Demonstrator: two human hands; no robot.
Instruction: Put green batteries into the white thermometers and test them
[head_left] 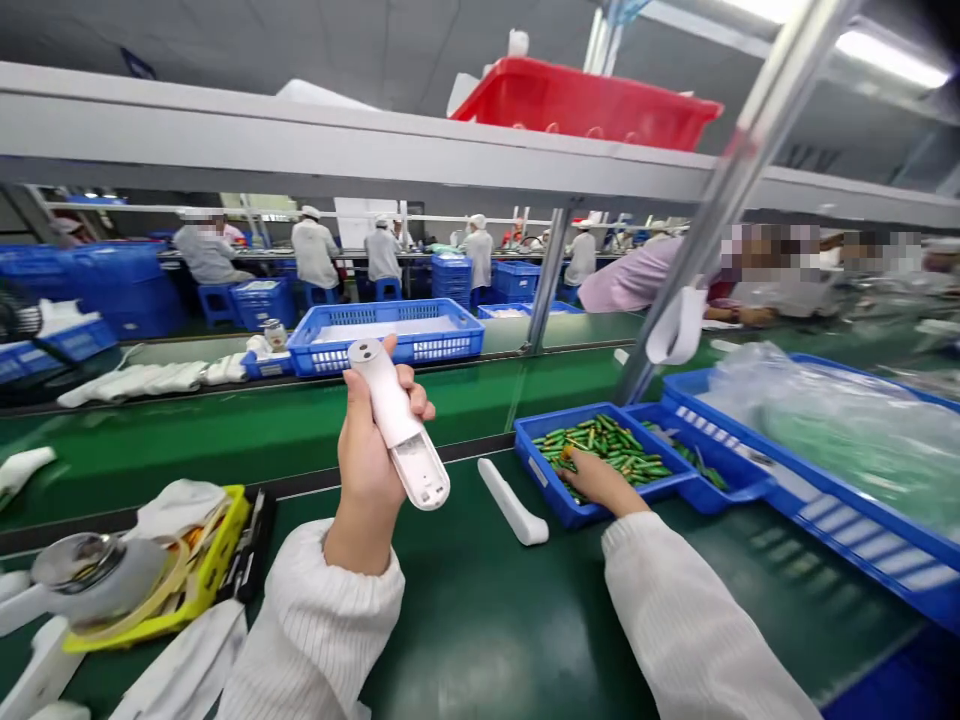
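My left hand point(367, 450) is wrapped round a white plastic handle-shaped housing point(390, 400), held up and tilted, with an open recess at its lower end and two dark holes at its top. My right hand point(596, 480) reaches into a blue tray point(570, 515) of small green cylindrical parts point(619, 445) with gold-coloured ends. Its fingers curl down among the parts, a yellowish bit showing by the fingertips; what they grip is hidden. Between the hands, a white curved handle piece point(514, 503) lies on the green work surface point(480, 620).
Beside the tray sit another blue tray point(724, 490) and a big blue crate point(847, 520) with plastic bags. At left are a yellow tray point(232, 545) and white parts. A metal post point(675, 270) rises behind the tray; a shelf point(337, 145) crosses above. Co-workers sit beyond.
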